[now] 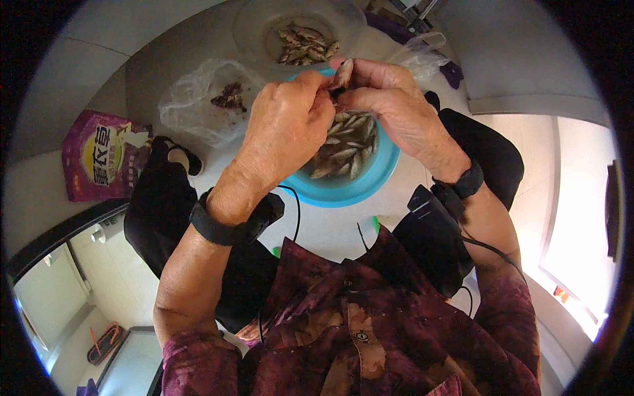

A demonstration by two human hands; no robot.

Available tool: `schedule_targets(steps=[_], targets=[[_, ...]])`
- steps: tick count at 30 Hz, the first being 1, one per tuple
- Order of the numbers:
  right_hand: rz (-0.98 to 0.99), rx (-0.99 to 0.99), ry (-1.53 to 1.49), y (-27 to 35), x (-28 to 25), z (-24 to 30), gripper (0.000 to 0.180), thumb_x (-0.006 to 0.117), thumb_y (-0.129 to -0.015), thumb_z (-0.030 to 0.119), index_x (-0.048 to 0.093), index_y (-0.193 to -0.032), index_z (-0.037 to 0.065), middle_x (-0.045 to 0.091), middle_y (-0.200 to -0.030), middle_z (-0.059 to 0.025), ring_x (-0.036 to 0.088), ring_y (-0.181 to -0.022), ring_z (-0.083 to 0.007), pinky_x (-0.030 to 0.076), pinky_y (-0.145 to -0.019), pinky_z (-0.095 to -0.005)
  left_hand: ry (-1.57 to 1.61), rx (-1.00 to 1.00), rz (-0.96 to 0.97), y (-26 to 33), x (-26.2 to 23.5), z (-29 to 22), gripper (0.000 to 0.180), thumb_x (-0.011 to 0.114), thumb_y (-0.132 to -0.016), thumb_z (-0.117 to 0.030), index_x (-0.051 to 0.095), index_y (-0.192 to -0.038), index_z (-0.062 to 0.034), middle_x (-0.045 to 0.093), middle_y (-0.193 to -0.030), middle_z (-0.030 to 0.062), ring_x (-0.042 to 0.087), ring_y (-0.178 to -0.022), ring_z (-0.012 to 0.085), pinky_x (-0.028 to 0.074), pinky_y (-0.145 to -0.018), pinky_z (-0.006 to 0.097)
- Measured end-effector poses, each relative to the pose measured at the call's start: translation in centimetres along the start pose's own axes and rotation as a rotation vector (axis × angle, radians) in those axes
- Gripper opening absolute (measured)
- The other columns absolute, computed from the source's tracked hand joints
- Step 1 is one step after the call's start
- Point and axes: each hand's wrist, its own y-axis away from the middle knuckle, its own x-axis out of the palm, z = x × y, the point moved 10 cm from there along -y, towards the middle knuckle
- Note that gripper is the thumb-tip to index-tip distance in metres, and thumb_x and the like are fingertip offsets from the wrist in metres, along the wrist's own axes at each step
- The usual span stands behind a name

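My right hand [406, 109] grips a small fish [343, 71] between thumb and fingers, its body tilted upward. Against the same fish press the curled fingers of my left hand [287, 122]; what exactly is between the left fingertips is hidden. Both hands are above the far part of a light-blue basin [340, 196], where several small silvery fish [350, 142] lie in cloudy water. Left of the hands, a clear plastic bag [188, 109] lies spread with dark reddish fish innards [229, 99] on it.
Beyond the blue basin stands a clear bowl [247, 33] with several more fish [307, 45]. A purple printed pouch [99, 158] leans at the far left. Another clear plastic bag [419, 58] lies at the far right. My knees flank the basin.
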Motion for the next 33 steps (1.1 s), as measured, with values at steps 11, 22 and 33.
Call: schedule_targets(steps=[11, 22, 33], targets=[[-0.012, -0.005, -0.07, 0.1, -0.1, -0.1, 0.034, 0.049, -0.078, -0.006, 0.051, -0.112, -0.009, 0.055, -0.102, -0.0078, 0.056, -0.097, -0.0172, 0.046, -0.086, -0.0303, 0.419, -0.228, 0.062, 0.1, 1.0, 1.9, 0.018, 0.047, -0.086, -0.004, 0.06, -0.094, 0.0069, 0.063, -0.069, 0.014, 0.064, -0.057, 0.0201, 0.051, -0.051, 0.029], [-0.14, -0.215, 0.092, 1.3, -1.3, 4.2, 0.011, 0.056, -0.078, 0.001, 0.057, -0.088, -0.002, 0.059, -0.083, -0.004, 0.058, -0.079, -0.0118, 0.046, -0.074, -0.0249, 0.774, -0.292, 0.08, -0.8, 1.7, 0.8, 0.02, 0.048, -0.089, -0.005, 0.059, -0.101, 0.0061, 0.065, -0.077, 0.0134, 0.064, -0.059, 0.019, 0.051, -0.052, 0.026], [-0.253, -0.285, 0.218, 2.5, -1.3, 6.5, 0.03, 0.058, -0.077, -0.002, 0.053, -0.106, -0.005, 0.058, -0.092, -0.0039, 0.058, -0.086, -0.0105, 0.049, -0.076, -0.0242, 0.996, -0.333, 0.113, -1.1, 2.2, 0.4, 0.017, 0.047, -0.089, -0.006, 0.06, -0.093, 0.0049, 0.064, -0.074, 0.0101, 0.061, -0.056, 0.0131, 0.05, -0.052, 0.023]])
